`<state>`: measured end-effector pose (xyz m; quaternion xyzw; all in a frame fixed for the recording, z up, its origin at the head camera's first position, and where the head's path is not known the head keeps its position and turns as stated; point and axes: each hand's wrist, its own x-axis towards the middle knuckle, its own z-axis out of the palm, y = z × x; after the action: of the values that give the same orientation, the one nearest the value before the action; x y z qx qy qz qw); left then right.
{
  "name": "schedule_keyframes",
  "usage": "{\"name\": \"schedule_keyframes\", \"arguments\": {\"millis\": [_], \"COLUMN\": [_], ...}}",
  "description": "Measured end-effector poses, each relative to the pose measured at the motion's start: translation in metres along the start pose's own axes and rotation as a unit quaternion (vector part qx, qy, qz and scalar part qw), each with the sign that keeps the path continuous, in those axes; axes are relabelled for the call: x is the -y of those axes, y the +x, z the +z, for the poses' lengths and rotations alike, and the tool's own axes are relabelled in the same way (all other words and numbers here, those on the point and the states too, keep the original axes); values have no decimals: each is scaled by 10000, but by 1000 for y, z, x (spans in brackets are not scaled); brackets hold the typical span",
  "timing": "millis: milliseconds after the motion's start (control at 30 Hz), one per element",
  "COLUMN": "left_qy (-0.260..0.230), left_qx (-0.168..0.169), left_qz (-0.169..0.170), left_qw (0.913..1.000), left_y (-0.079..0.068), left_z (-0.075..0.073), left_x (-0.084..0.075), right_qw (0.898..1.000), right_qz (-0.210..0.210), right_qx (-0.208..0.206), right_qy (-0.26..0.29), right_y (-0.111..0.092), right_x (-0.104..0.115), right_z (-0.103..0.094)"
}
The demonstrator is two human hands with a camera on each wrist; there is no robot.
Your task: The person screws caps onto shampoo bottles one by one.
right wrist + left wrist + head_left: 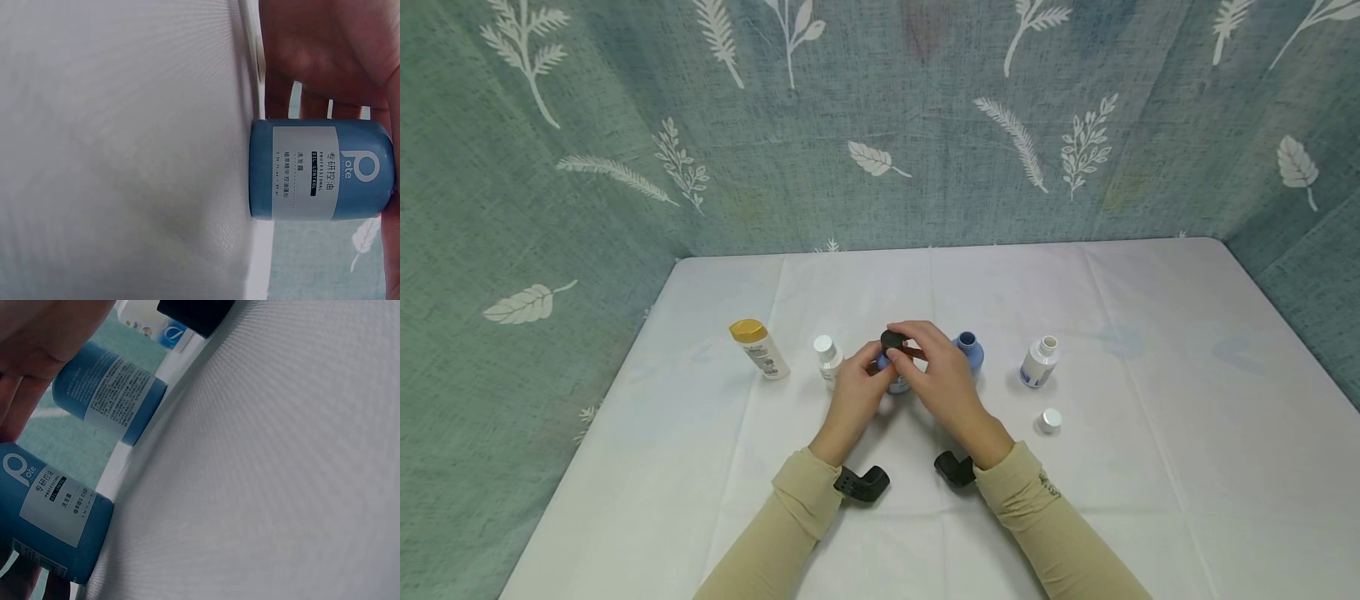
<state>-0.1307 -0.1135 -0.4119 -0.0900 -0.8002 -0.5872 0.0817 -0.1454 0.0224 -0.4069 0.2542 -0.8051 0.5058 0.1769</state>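
A blue shampoo bottle (306, 172) with a grey-white label stands upright on the table between both hands. Its black cap (892, 339) shows on top in the head view. My left hand (859, 385) holds the bottle near its neck, the fingers partly covering it. With thumb and fingers, my right hand (942, 371) pinches the black cap from the other side. Whether the cap sits fully on the neck cannot be made out. A second blue bottle (970, 353), its mouth uncovered, stands just behind the right hand; its label back (119, 394) shows in the left wrist view.
Left of the hands stand a capped white bottle (827, 360) and a white lotion bottle (763, 354) with a yellow cap. To the right are an uncapped white bottle (1040, 364) and a loose white cap (1049, 421). A patterned green curtain (880, 125) hangs behind the white table (1150, 500).
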Motion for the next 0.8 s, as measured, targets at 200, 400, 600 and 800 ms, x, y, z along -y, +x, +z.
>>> {"name": "schedule_keyframes", "arguments": {"millis": [200, 400, 600, 800], "left_qy": [-30, -56, -17, -10], "left_qx": [29, 6, -21, -45], "left_qz": [-3, 7, -10, -25], "left_qw": [10000, 10000, 10000, 10000], "left_y": [0, 0, 0, 0], "left_z": [0, 0, 0, 1], "left_x": [1, 1, 0, -2], "right_qw": [10000, 10000, 9999, 9998], "right_qz": [65, -3, 68, 107], "right_qx": [-7, 56, 119, 139], "right_qy": [50, 58, 24, 2], "right_y": [0, -1, -1, -1], "right_x": [-1, -2, -1, 0], "right_z": [1, 1, 0, -1]}}
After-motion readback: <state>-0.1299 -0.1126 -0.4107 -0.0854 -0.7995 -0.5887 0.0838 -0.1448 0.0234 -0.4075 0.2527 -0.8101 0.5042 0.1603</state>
